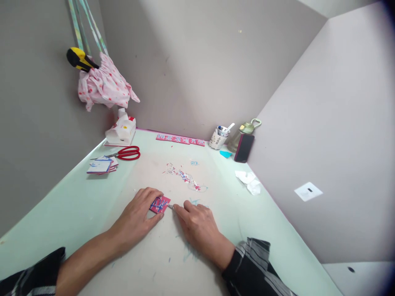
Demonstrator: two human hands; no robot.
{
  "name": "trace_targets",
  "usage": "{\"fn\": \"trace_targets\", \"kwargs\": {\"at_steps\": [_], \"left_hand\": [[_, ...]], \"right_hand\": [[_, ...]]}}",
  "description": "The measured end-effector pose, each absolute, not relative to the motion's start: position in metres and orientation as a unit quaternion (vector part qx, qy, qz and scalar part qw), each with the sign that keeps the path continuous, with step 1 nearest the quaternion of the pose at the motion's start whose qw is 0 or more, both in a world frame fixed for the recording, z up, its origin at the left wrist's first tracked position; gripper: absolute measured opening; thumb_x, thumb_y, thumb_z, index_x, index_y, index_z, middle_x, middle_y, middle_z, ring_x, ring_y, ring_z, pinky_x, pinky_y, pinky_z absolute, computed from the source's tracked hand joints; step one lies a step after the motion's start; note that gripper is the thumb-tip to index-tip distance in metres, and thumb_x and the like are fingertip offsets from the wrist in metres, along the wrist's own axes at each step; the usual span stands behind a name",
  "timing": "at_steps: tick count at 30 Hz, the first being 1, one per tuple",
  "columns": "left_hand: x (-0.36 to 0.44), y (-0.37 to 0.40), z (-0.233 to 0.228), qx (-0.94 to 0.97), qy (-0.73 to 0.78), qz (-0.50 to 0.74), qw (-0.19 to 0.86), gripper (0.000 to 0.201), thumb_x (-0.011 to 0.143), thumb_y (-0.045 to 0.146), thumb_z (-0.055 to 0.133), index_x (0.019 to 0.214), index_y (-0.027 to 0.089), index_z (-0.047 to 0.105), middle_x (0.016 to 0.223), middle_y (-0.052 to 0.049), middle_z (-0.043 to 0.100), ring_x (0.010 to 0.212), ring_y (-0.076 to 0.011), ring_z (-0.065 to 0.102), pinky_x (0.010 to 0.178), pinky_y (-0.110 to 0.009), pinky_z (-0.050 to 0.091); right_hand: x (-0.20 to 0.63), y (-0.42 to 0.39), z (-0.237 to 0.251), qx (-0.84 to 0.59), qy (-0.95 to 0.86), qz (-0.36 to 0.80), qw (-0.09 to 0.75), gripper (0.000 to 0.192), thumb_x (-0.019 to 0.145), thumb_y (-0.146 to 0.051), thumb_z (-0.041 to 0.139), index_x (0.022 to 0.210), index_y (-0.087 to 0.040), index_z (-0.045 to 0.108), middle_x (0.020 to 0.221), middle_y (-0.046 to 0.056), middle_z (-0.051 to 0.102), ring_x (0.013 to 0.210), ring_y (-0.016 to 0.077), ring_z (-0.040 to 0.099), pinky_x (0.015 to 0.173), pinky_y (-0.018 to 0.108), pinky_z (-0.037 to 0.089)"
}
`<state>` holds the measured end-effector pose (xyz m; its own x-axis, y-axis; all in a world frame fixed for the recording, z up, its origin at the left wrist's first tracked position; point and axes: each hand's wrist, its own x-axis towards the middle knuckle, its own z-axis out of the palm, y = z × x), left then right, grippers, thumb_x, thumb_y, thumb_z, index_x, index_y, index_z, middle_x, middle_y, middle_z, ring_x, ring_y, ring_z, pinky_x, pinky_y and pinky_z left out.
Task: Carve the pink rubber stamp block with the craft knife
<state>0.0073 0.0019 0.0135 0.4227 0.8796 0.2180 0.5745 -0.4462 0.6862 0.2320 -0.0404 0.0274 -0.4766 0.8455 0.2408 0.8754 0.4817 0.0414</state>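
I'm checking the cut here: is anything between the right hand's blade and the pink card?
Nothing visible. The left hand presses the pink card flat on the table, and the thin blade in the right hand already meets the card's right edge.

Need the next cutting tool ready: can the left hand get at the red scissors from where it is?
Probably yes. The left hand presses on the pink card, and the red scissors lie farther back to its left on the table, with only bare surface between them. The card stack sits off to the side.
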Motion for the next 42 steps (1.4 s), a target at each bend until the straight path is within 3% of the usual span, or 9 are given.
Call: {"fn": "trace_targets", "kwargs": {"at_steps": [12, 21, 26, 32, 39, 42], "left_hand": [[0.007, 0.002, 0.014, 0.803, 0.452, 0.283, 0.267, 0.029, 0.092, 0.032, 0.056, 0.120, 0.023, 0.059, 0.122, -0.008, 0.062, 0.117, -0.0298, 0.056, 0.100, -0.046, 0.050], [0.007, 0.001, 0.005, 0.799, 0.460, 0.295, 0.251, 0.040, 0.087, 0.023, 0.051, 0.126, 0.024, 0.057, 0.128, -0.008, 0.062, 0.123, -0.0297, 0.056, 0.106, -0.048, 0.047], [0.004, 0.001, 0.002, 0.793, 0.468, 0.294, 0.257, 0.051, 0.083, 0.020, 0.049, 0.133, 0.023, 0.055, 0.134, -0.008, 0.062, 0.128, -0.0298, 0.057, 0.109, -0.048, 0.047], [-0.001, -0.004, 0.004, 0.792, 0.462, 0.285, 0.278, 0.065, 0.079, 0.013, 0.047, 0.142, 0.030, 0.050, 0.143, -0.003, 0.060, 0.131, -0.0258, 0.059, 0.113, -0.043, 0.048], [-0.005, 0.004, 0.001, 0.770, 0.492, 0.280, 0.294, 0.050, 0.089, 0.032, 0.056, 0.139, 0.024, 0.052, 0.145, -0.011, 0.058, 0.138, -0.0320, 0.051, 0.116, -0.052, 0.043], [-0.015, 0.008, 0.000, 0.776, 0.481, 0.262, 0.313, 0.052, 0.092, 0.034, 0.055, 0.144, 0.029, 0.052, 0.154, -0.007, 0.052, 0.144, -0.0306, 0.047, 0.119, -0.051, 0.040]], "right_hand": [[0.233, -0.039, 0.027, -0.512, -0.851, -0.037, 0.113, 0.025, 0.098, -0.008, 0.055, 0.115, -0.020, 0.070, 0.084, 0.004, 0.067, 0.058, 0.0151, 0.052, 0.058, 0.032, 0.025], [0.244, -0.023, 0.030, -0.562, -0.797, 0.079, 0.204, 0.022, 0.100, -0.013, 0.054, 0.111, -0.022, 0.072, 0.090, 0.001, 0.075, 0.075, 0.0143, 0.069, 0.065, 0.023, 0.044], [0.247, -0.027, 0.033, -0.543, -0.805, 0.094, 0.220, 0.028, 0.099, -0.015, 0.052, 0.121, -0.020, 0.070, 0.091, 0.004, 0.073, 0.070, 0.0157, 0.066, 0.065, 0.026, 0.044], [0.242, -0.034, 0.038, -0.495, -0.837, 0.085, 0.217, 0.026, 0.100, -0.020, 0.049, 0.115, -0.021, 0.070, 0.086, 0.003, 0.066, 0.063, 0.0150, 0.057, 0.062, 0.027, 0.038], [0.247, -0.028, 0.035, -0.520, -0.817, 0.091, 0.231, 0.021, 0.100, -0.017, 0.052, 0.112, -0.020, 0.069, 0.086, 0.002, 0.064, 0.066, 0.0140, 0.058, 0.064, 0.025, 0.039], [0.246, -0.029, 0.036, -0.512, -0.825, 0.099, 0.220, 0.020, 0.100, -0.017, 0.053, 0.111, -0.020, 0.069, 0.085, 0.001, 0.063, 0.066, 0.0138, 0.058, 0.063, 0.025, 0.039]]}}
